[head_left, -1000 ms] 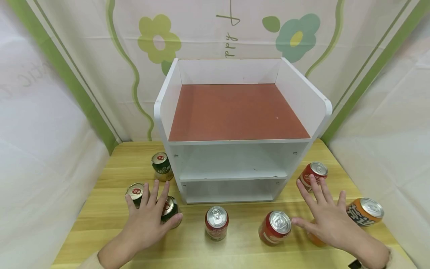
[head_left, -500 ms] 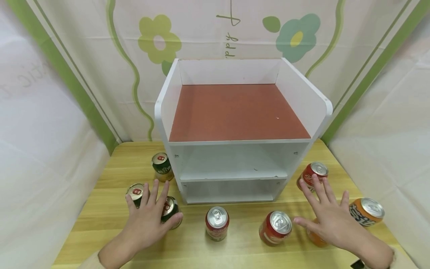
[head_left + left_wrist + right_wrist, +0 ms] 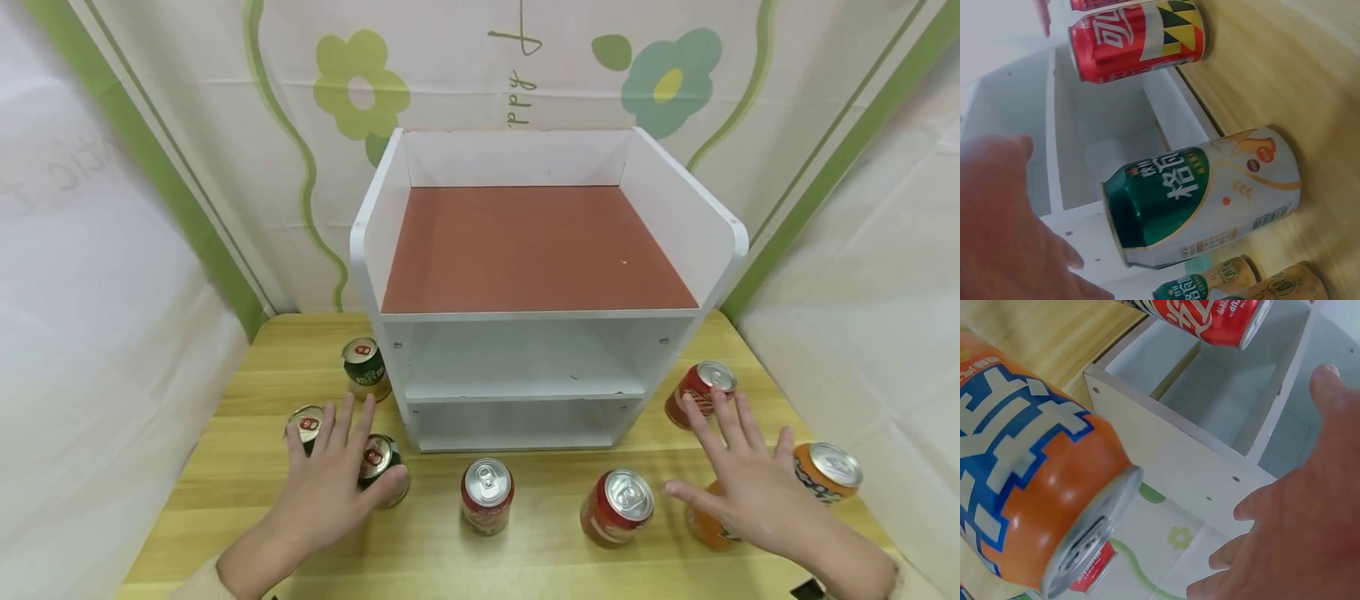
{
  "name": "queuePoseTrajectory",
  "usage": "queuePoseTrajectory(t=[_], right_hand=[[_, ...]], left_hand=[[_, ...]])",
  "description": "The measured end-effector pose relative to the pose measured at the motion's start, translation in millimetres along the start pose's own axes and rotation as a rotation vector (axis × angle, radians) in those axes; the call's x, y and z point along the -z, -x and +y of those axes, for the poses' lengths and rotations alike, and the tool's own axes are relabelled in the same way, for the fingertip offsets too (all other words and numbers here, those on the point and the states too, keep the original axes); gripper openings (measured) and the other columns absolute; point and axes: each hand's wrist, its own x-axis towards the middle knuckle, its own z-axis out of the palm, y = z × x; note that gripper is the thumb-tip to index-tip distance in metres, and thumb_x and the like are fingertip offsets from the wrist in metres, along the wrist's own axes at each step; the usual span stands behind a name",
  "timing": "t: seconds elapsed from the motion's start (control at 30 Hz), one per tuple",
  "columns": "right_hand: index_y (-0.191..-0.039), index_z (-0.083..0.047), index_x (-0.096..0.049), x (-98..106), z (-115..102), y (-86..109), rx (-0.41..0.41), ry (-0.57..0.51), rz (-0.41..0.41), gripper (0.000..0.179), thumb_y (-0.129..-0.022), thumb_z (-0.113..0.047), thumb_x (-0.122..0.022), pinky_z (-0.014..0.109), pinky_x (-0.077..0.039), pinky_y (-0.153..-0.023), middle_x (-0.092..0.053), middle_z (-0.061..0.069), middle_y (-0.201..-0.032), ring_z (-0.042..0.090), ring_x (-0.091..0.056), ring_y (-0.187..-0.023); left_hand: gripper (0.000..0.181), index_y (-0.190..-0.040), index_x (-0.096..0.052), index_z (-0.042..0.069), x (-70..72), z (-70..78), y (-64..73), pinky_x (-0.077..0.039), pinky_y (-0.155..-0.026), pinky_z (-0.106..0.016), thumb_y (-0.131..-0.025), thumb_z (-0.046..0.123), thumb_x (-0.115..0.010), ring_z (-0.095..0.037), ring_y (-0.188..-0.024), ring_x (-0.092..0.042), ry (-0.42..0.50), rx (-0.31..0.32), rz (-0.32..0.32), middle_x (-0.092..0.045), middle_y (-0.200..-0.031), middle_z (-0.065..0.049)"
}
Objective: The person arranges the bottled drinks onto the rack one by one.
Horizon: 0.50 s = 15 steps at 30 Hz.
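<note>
My left hand [image 3: 322,492] hovers with spread fingers above green-topped drink cans. One green can [image 3: 392,487] sits by its thumb, another can [image 3: 306,421] is partly behind its fingers, and a third [image 3: 367,371] stands by the shelf's left side. In the left wrist view, the nearest green-and-white can [image 3: 1210,194] stands apart from the hand. My right hand [image 3: 761,500], fingers also spread, is over an orange can [image 3: 705,527] that it partly covers. A second orange can [image 3: 828,471] stands right of it, and a red cola can [image 3: 686,392] lies beyond its fingertips. Neither hand holds anything.
A white shelf unit [image 3: 525,398] with a reddish-brown top [image 3: 525,250] stands mid-table. Before it are two red cans, one central [image 3: 486,508] and one to the right [image 3: 603,517]. Printed fabric [image 3: 465,67] surrounds the wooden table [image 3: 420,567] on its back and sides.
My right hand has drifted slightly right, showing more of the orange can beneath it. The left hand stays nearly in place. The cans and shelf keep their arrangement while the head view shifts a little.
</note>
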Motion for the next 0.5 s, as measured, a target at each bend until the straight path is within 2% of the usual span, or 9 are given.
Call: queuePoseTrajectory(t=[0.17,0.23,0.3,0.4,0.43,0.47,0.5], right_hand=[[-0.164,-0.012,0.001,2.4,7.0,1.6,-0.006,-0.04,0.049,0.105,-0.095,-0.053,-0.066,0.08,0.024,-0.098,0.008,0.03,-0.165,0.049,0.016,-0.149],[-0.164,-0.008,-0.002,3.2,10.4,2.1,-0.009,-0.073,0.088,0.103,-0.096,-0.049,-0.068,0.078,0.024,-0.101,0.002,0.033,-0.164,0.052,0.011,-0.149],[-0.163,-0.003,-0.009,5.4,14.2,1.2,0.004,-0.113,0.153,0.101,-0.094,-0.042,-0.072,0.078,0.017,-0.107,-0.009,0.038,-0.161,0.056,0.001,-0.148],[-0.159,0.004,-0.02,11.6,20.3,0.4,0.02,-0.204,0.244,0.096,-0.091,-0.029,-0.078,0.077,-0.001,-0.114,-0.025,0.042,-0.154,0.062,-0.019,-0.142],[-0.158,0.005,-0.022,14.3,22.2,0.9,0.011,-0.221,0.266,0.094,-0.091,-0.026,-0.079,0.078,-0.012,-0.112,-0.029,0.043,-0.152,0.062,-0.033,-0.134],[-0.158,0.006,-0.024,17.0,24.7,1.9,-0.003,-0.236,0.282,0.091,-0.091,-0.024,-0.079,0.071,-0.029,-0.111,-0.032,0.042,-0.15,0.057,-0.048,-0.123],[-0.157,0.005,-0.025,19.6,27.0,3.5,-0.024,-0.25,0.291,0.089,-0.091,-0.022,-0.078,0.062,-0.044,-0.105,-0.033,0.042,-0.149,0.049,-0.059,-0.108]], left_hand=[[0.098,-0.163,-0.014,0.005,5.5,0.3,-4.7,-0.021,-0.112,-0.076,-0.096,0.061,-0.059,-0.046,-0.148,-0.025,0.052,-0.024,0.103,-0.02,-0.165,-0.024],[0.096,-0.163,-0.015,0.004,7.3,1.2,-6.4,-0.028,-0.112,-0.071,-0.096,0.053,-0.064,-0.045,-0.146,-0.028,0.127,-0.036,0.156,-0.022,-0.165,-0.022],[0.092,-0.162,-0.017,0.004,9.7,1.8,-8.2,-0.033,-0.112,-0.068,-0.096,0.041,-0.069,-0.044,-0.144,-0.033,0.247,-0.048,0.22,-0.026,-0.163,-0.021],[0.086,-0.16,-0.023,0.004,14.7,2.2,-12.8,-0.041,-0.109,-0.057,-0.093,0.021,-0.073,-0.039,-0.14,-0.041,0.435,-0.079,0.337,-0.035,-0.158,-0.018],[0.084,-0.159,-0.024,0.004,16.9,2.1,-14.8,-0.044,-0.109,-0.049,-0.092,0.015,-0.073,-0.037,-0.138,-0.044,0.493,-0.09,0.37,-0.038,-0.157,-0.017],[0.081,-0.158,-0.027,0.004,18.9,2.1,-17.1,-0.046,-0.108,-0.041,-0.092,0.01,-0.073,-0.035,-0.136,-0.046,0.552,-0.105,0.4,-0.04,-0.155,-0.017],[0.08,-0.157,-0.028,0.003,21.0,2.2,-19.5,-0.048,-0.106,-0.034,-0.091,0.006,-0.072,-0.034,-0.134,-0.048,0.606,-0.118,0.421,-0.041,-0.153,-0.015]])
